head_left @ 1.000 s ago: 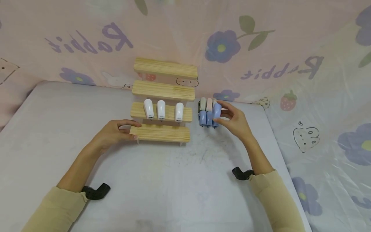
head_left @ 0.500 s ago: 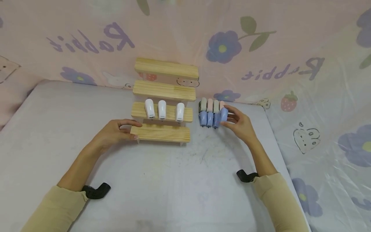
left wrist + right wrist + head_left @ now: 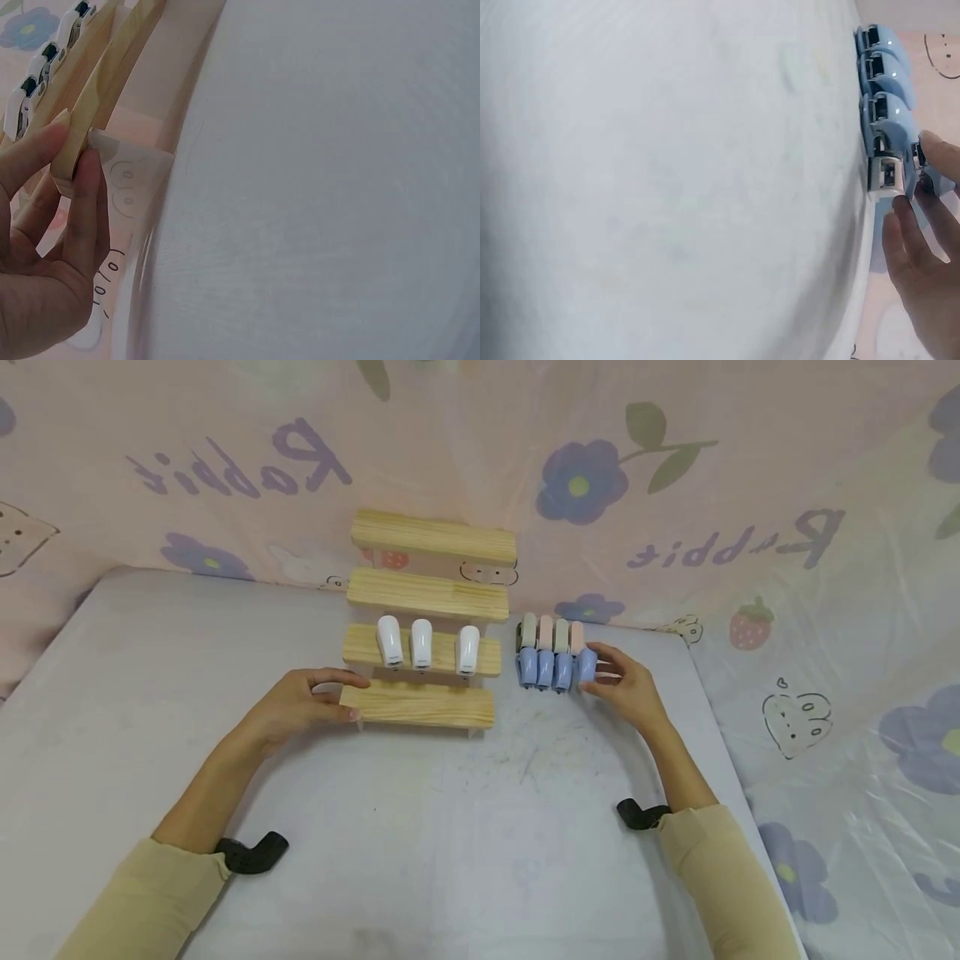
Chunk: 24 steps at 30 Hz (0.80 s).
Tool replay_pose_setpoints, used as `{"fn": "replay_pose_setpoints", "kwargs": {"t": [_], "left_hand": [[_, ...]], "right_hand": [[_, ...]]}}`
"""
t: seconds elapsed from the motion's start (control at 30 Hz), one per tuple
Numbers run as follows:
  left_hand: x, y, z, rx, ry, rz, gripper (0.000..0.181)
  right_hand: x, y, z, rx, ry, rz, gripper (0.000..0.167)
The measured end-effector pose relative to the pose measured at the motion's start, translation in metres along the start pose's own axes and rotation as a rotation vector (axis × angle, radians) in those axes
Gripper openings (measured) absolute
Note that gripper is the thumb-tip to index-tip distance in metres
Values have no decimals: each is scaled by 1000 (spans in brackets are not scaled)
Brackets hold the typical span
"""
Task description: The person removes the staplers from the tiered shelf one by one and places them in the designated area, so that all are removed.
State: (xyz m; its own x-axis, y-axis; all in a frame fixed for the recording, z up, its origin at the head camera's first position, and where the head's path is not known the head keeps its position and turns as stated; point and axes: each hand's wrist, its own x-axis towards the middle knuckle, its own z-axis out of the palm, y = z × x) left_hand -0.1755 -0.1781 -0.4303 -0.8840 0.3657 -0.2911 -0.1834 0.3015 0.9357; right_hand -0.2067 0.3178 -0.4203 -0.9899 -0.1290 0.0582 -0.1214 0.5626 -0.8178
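My left hand (image 3: 292,706) pinches the left end of the lowest wooden shelf (image 3: 420,703); in the left wrist view its thumb and fingers (image 3: 86,180) lie on either side of the board (image 3: 112,71). Three white staplers (image 3: 389,642) stand on the shelf above, the third apart to the right. My right hand (image 3: 630,689) holds a blue stapler (image 3: 587,666) at the right end of a row of blue ones (image 3: 545,668). Behind that row are grey-green and pink staplers (image 3: 546,632). The right wrist view shows the blue staplers (image 3: 889,71) beside my right hand (image 3: 930,262).
Two upper wooden shelves (image 3: 427,594) rise behind the white staplers. A patterned curtain (image 3: 450,435) hangs behind the white table (image 3: 420,843) and along its right side.
My right hand has moved right with the blue stapler, then slightly down, uncovering another blue stapler and the grey-green and pink ones behind. My left hand stays at the shelf end.
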Motion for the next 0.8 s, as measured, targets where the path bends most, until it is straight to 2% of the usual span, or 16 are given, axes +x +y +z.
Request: {"fn": "replay_pose_setpoints", "kwargs": {"t": [0.1, 0.23, 0.47, 0.8], "left_hand": [[1, 0, -1, -8, -1, 3, 59], [2, 0, -1, -6, -2, 5, 57], [0, 5, 1, 19, -11, 4, 55], [0, 3, -1, 29, 0, -6, 55]], "right_hand": [[5, 15, 0, -34, 2, 14, 67], [7, 22, 2, -72, -6, 15, 66], [5, 25, 5, -109, -39, 62, 65], [11, 26, 9, -104, -50, 19, 69]]}}
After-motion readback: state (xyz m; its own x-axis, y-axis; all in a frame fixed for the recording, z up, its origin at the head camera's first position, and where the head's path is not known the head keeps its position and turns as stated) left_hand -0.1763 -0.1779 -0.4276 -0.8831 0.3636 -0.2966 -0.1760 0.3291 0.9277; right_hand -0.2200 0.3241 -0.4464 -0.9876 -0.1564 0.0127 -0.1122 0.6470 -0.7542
